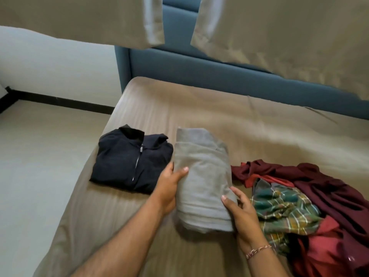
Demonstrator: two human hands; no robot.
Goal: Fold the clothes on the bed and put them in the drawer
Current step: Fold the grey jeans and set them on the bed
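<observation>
**Grey folded garment, held at both sides, on the bed**

Grey soft-knit folded garment [203,180]: lies on the tan-sheeted bed [259,124], just right of a folded navy zip-front jacket [129,158]. Left hand [169,186] grips its left edge, thumb on top. Right hand [237,210] pinches its lower right edge, thumb on top. To the right, an unfolded heap: maroon cloth [319,180], green plaid fabric [283,208], red cloth [323,244]. Blue upholstered headboard [199,74] behind. No brand, label or writing legible.
</observation>
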